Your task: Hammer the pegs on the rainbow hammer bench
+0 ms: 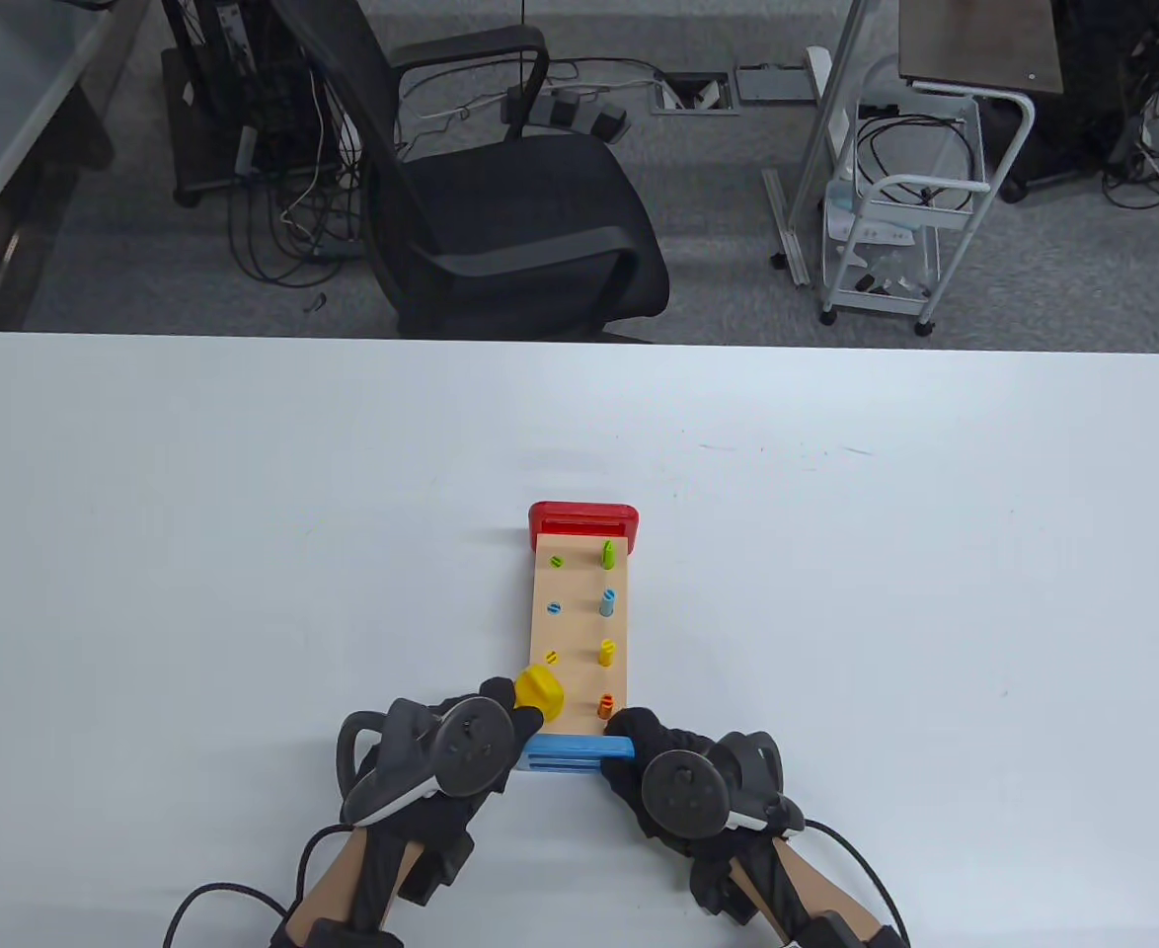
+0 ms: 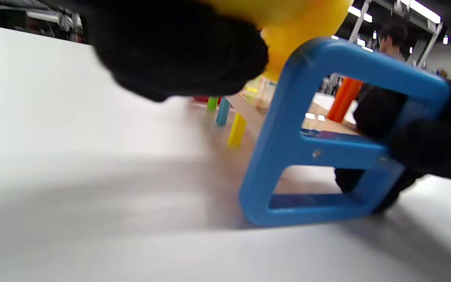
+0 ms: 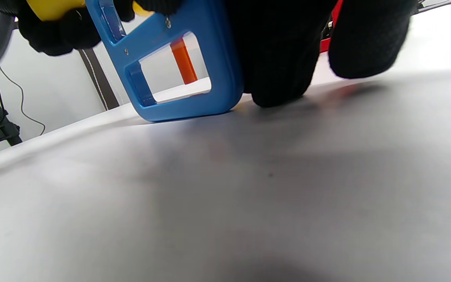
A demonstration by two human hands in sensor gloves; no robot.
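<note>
Left hand (image 1: 441,755) fingers grip yellow hammer (image 1: 541,691) over bench (image 1: 579,632) near end | right hand (image 1: 683,780) fingers press blue end frame (image 1: 579,753) | risk: hammer striking right fingers beside orange peg (image 1: 606,705)

We see a white worktop (image 1: 244,553); on it stands the wooden hammer bench (image 1: 579,632), blue end nearest us.

Both gloved hands (image 1: 441,755) (image 1: 683,780) low, fingers curled
</note>
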